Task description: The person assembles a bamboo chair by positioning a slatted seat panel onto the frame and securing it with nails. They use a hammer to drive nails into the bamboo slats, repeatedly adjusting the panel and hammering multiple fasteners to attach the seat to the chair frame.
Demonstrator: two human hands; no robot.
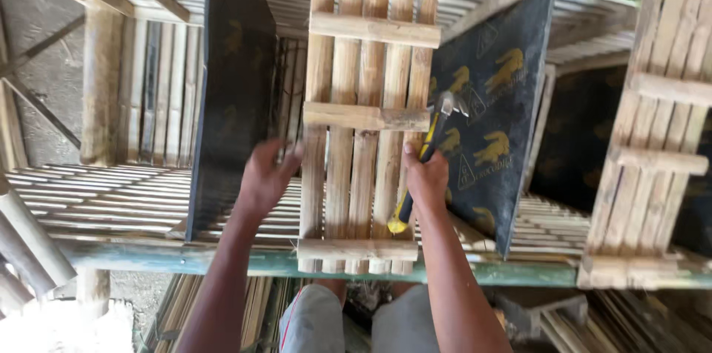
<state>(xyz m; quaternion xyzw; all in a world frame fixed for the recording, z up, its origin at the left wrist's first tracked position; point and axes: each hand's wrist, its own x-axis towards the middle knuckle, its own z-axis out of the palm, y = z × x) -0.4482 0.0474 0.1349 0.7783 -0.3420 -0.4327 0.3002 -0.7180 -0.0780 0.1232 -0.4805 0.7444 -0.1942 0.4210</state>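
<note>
Bamboo slat panel [368, 101] is steadied by the left hand [265, 175], fingers spread, while the right hand [426, 179] clenches a yellow-handled claw hammer [426, 149] at its crossbar [365, 116].

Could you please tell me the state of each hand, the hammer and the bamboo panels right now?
Left hand: open, fingers on the bamboo panel's left edge.
Right hand: closed around the hammer handle.
Hammer: head at the middle crosspiece.
Bamboo panel: lying flat on the slatted bench.
Second bamboo panel: lying untouched at right.
</note>
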